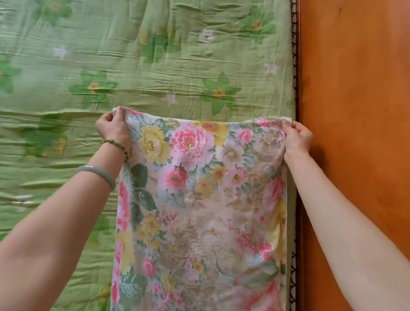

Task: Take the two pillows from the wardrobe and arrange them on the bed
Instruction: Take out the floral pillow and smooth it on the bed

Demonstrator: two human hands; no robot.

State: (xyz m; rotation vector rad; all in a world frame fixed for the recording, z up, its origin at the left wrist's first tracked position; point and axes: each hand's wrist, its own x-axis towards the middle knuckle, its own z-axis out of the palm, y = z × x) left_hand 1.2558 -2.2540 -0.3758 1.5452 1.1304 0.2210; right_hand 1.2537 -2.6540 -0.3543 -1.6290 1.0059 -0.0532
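Observation:
A flat pillow [201, 214] in a pink, yellow and green flower print lies lengthwise on the bed [109, 57], close along the orange wooden headboard [360, 115]. My left hand [112, 127] pinches its far left corner. Its far right corner is pinched by my right hand [296, 138], right beside the headboard. Both arms stretch forward over the pillow's sides. The pillow's near end runs out of the frame at the bottom. Only this one pillow is in view.
The bed is covered by a wrinkled green sheet with darker green flowers, spreading to the left and far side of the pillow. A dark zigzag trim [295, 65] runs along the mattress edge against the headboard on the right.

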